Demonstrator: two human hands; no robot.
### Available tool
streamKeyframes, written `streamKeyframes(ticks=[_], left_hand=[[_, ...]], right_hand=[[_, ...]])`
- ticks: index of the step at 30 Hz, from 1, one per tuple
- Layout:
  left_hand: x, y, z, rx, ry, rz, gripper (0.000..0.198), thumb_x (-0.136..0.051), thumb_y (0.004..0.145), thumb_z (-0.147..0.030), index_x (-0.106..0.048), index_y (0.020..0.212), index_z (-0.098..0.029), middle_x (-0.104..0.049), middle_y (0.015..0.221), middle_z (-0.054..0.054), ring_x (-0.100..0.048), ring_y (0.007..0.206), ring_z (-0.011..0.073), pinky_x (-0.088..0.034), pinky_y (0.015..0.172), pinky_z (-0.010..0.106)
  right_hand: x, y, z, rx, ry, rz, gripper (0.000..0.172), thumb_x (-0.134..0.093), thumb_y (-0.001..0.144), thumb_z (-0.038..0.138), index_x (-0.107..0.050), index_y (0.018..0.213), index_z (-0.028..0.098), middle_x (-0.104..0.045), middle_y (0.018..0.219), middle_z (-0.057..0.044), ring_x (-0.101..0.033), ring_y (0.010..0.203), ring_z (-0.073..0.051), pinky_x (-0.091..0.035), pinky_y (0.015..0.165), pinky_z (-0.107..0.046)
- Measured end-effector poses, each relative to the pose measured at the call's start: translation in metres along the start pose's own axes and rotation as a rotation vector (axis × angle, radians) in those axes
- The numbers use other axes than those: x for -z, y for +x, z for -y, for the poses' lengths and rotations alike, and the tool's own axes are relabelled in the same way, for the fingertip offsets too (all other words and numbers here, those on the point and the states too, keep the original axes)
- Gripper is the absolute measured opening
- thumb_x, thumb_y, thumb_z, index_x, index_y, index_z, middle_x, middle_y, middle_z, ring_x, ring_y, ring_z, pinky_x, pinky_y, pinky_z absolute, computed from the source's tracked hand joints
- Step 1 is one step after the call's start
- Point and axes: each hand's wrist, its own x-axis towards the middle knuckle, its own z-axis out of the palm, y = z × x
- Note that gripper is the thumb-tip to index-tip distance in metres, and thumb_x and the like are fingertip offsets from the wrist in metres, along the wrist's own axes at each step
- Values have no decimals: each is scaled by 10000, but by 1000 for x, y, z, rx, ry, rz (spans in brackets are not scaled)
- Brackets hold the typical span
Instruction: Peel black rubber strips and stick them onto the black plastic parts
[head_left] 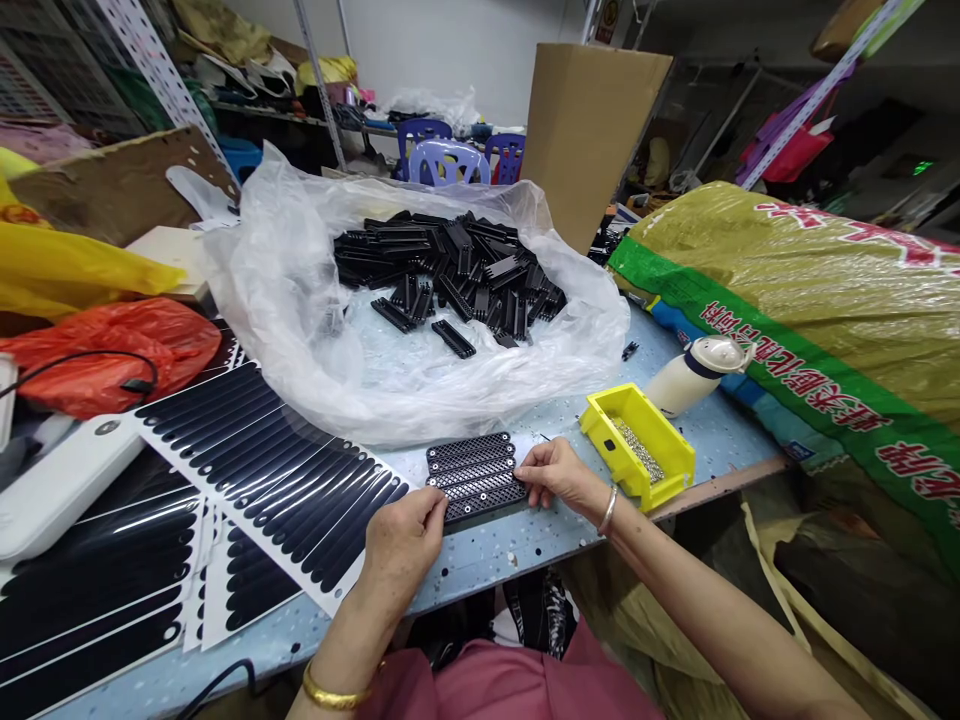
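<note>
Several black strips with a diamond pattern lie side by side in a small block near the table's front edge, small silver dots showing along them. My left hand is closed, its thumb and fingertips gripping the block's left end. At the opposite end, the bent fingers of my right hand pinch the strips' right edge. The fingertips partly cover both ends, so anything small between them is hidden. Just right of my right hand stands a yellow bin holding many small silvery metal pieces.
A crumpled clear plastic bag spreads behind the strips, with a heap of black plastic parts inside. Sheets of glossy black stickers lie left. A cream flask and a big printed sack stand right; a cardboard sheet rises behind.
</note>
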Motion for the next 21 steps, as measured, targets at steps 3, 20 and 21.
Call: streamKeyframes(ticks=[3, 20, 21], left_hand=[[0, 0, 0, -2, -22, 1, 243, -512, 848, -271, -710, 710, -241, -734, 687, 16, -661, 613, 162, -419, 579, 237], [0, 1, 1, 53, -82, 65, 265, -490, 843, -309, -700, 704, -224, -717, 667, 15, -651, 602, 161, -425, 589, 242], [0, 1, 1, 54, -83, 64, 266, -489, 841, -310, -699, 703, -223, -718, 666, 16, -653, 601, 162, -425, 588, 242]], right_hand=[[2, 0, -1, -4, 21, 9, 440, -844, 500, 467, -568, 586, 136, -589, 448, 9, -572, 361, -120, -352, 278, -152], [-4, -1, -12, 56, -45, -64, 457, -819, 517, 527, -599, 618, 139, -550, 386, 19, -524, 320, -115, -376, 271, -166], [-4, 0, -13, 55, -52, -59, 457, -819, 520, 528, -601, 621, 139, -550, 382, 17, -519, 316, -113, -375, 271, -166]])
